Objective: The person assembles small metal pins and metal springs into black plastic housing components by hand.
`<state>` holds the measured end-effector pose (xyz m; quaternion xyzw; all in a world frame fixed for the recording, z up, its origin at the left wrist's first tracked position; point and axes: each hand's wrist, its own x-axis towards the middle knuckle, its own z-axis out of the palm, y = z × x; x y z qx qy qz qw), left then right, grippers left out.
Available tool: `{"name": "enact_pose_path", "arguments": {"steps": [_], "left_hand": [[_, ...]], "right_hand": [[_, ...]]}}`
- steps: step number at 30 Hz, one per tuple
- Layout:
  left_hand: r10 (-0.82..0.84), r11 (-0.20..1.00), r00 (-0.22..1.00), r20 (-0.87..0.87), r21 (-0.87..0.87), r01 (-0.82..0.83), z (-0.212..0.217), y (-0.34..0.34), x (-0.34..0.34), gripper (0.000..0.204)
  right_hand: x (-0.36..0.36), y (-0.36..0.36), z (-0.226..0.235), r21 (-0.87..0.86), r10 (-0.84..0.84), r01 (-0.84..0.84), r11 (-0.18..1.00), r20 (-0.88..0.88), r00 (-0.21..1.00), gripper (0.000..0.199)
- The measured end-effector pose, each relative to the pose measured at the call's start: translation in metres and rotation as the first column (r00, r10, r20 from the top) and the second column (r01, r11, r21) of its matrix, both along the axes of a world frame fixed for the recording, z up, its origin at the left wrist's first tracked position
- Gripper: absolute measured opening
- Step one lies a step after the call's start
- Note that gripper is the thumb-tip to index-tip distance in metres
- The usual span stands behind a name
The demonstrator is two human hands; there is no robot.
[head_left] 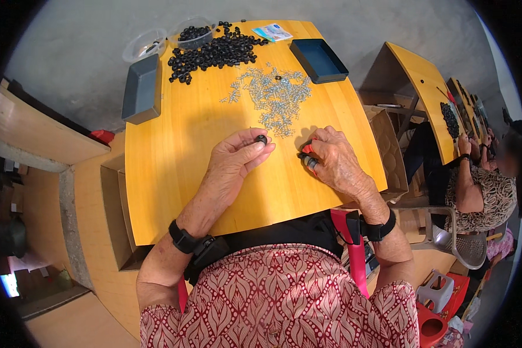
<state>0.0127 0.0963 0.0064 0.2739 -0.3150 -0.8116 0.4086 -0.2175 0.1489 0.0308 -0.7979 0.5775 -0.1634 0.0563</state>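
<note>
Between thumb and fingertips, my left hand [238,158] pinches a small round black part [261,139] over the middle of the table. To its right, my right hand [337,161] is wrapped round a red-and-black tool [310,155]; most of it is hidden by the fingers, so its kind cannot be told. Just beyond both hands lies a loose spread of small shiny metal pieces [281,98], with a black part [278,77] among them. Farther back is a heap of similar black parts [220,53].
A grey tray [142,90] stands at the table's left edge, a dark blue tray [319,61] at the back right. Clear plastic bowls [196,39] and a small packet [272,32] lie along the far edge. Another person [478,185] works at a yellow table [417,87] on the right.
</note>
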Motion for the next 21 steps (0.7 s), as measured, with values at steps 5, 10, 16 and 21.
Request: {"name": "enact_pose_path", "arguments": {"steps": [5,10,16,21], "left_hand": [[-0.019,1.000,0.997,0.073,0.010,0.018,0.008,0.004,-0.001,0.024],[-0.044,0.997,0.992,0.119,-0.063,0.052,0.016,0.007,0.002,0.023],[-0.035,0.988,0.988,0.149,-0.141,0.056,0.023,0.015,0.005,0.020],[-0.065,0.972,0.988,0.139,-0.215,0.094,0.028,0.026,-0.001,0.017]], "right_hand": [[-0.001,0.003,0.002,0.000,-0.042,0.042,0.999,-0.002,0.999,0.023],[0.006,0.003,0.007,0.010,0.042,-0.042,0.999,-0.009,0.999,0.022],[0.014,0.000,0.007,0.023,0.107,-0.106,0.994,-0.043,0.993,0.018],[0.008,0.003,0.019,0.078,0.013,-0.027,0.997,0.174,0.985,0.017]]}}
